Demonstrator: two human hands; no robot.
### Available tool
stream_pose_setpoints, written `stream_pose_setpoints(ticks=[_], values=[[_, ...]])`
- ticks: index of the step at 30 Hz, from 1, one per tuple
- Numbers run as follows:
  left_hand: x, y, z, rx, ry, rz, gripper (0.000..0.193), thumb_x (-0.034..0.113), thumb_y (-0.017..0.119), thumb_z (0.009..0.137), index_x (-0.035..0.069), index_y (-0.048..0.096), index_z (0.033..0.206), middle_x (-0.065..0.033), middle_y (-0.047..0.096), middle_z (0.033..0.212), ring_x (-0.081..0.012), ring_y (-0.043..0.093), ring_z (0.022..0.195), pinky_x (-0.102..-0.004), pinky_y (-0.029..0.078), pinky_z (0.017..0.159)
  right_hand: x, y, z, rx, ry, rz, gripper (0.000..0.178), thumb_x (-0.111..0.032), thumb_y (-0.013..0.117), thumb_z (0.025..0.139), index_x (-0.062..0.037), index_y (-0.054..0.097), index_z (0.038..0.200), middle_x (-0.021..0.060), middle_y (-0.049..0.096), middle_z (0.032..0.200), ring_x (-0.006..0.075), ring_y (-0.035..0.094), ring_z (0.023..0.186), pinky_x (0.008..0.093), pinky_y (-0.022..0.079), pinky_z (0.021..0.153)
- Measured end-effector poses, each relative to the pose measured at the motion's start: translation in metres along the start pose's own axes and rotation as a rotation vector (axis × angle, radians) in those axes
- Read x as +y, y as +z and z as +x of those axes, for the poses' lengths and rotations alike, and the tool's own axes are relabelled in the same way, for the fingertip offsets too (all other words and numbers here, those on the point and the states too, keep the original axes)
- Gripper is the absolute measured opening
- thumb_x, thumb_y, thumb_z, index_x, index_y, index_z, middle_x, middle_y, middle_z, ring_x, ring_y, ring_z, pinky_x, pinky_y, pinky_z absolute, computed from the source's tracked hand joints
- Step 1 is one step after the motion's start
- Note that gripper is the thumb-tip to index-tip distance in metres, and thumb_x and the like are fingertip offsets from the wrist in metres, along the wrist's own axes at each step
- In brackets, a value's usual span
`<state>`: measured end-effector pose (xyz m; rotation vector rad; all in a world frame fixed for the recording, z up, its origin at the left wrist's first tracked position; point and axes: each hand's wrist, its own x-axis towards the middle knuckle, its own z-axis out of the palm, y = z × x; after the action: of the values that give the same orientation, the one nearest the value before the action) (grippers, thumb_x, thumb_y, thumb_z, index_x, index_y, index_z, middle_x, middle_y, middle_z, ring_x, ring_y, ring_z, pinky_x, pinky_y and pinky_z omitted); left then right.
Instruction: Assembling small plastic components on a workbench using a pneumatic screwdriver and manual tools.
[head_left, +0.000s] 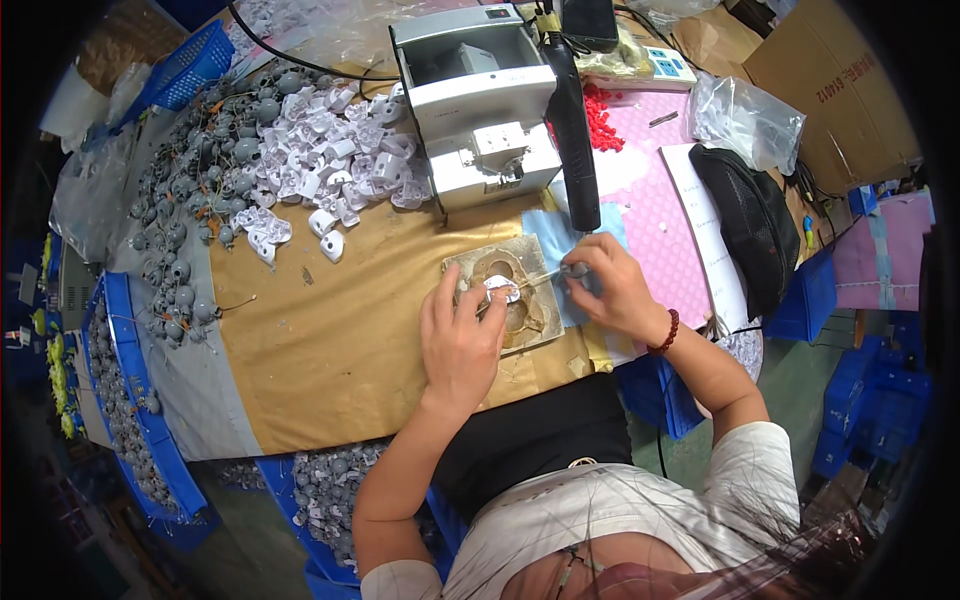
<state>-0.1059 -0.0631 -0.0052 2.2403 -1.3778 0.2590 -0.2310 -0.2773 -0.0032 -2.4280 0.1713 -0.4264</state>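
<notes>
A square, worn fixture block [542, 325] with rounded hollows lies on the table in front of me. A small white plastic part [503, 289] sits in its middle. My left hand [462, 340] rests over the block's left side, its thumb and fingers closed on the white part. Just past the block's right edge, above a light blue sheet [545, 225], my right hand [618, 295] is closed in a pinch. Something small and greyish shows at those fingertips, too small to name. A thin line seems to run from there toward the white part.
A silver machine [490, 110] stands behind the block, a black handle-like bar [575, 150] at its side. White plastic parts [330, 150] and grey round parts with wires [185, 220] are heaped left. Red bits [602, 120], a black pouch [740, 220] and a cardboard box [835, 95] lie right.
</notes>
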Motion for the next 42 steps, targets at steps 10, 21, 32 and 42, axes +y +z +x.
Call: stream_pose_setpoints(ticks=[10,21,32,42], values=[[-0.002,0.0,-0.005,-0.022,0.04,-0.043,0.026,0.011,0.071,0.084,0.005,0.071,0.109,-0.0126,0.063,0.113,-0.0371,0.051,0.127,-0.0513,0.045,0.101,0.004,0.012,0.021,-0.064,0.347,1.176,0.034,-0.01,0.071,0.093,-0.0057,0.061,0.125,0.0017,0.056,0.079,0.004,0.044,0.055,0.019,0.036,0.049],[-0.013,0.001,-0.005,-0.039,0.092,-0.132,0.029,0.011,0.072,0.082,0.004,0.07,0.109,-0.0132,0.063,0.114,-0.0351,0.053,0.126,-0.0482,0.047,0.099,-0.01,0.024,0.051,-0.255,0.288,0.576,0.028,-0.019,0.086,0.08,0.0008,0.074,0.094,0.0073,0.071,0.075,0.0099,0.057,0.059,0.0265,0.046,0.052],[-0.014,0.004,0.005,0.009,-0.06,-0.262,0.029,0.011,0.073,0.079,0.008,0.065,0.106,-0.0085,0.062,0.108,-0.0296,0.06,0.11,-0.043,0.049,0.086,-0.025,0.037,0.049,-0.062,0.015,-0.023,0.049,-0.035,0.081,0.081,-0.0052,0.062,0.114,0.0076,0.063,0.082,0.0277,0.065,0.071,0.0381,0.051,0.06],[-0.004,0.0,0.026,-0.059,-0.109,-0.15,0.037,0.011,0.074,0.074,0.01,0.065,0.11,-0.0041,0.062,0.099,-0.0257,0.059,0.095,-0.0396,0.048,0.074,0.035,0.005,0.091,0.621,-0.101,-0.139,0.062,-0.024,0.077,0.087,-0.0018,0.049,0.139,0.0181,0.062,0.118,0.0327,0.062,0.101,0.0388,0.051,0.088]])
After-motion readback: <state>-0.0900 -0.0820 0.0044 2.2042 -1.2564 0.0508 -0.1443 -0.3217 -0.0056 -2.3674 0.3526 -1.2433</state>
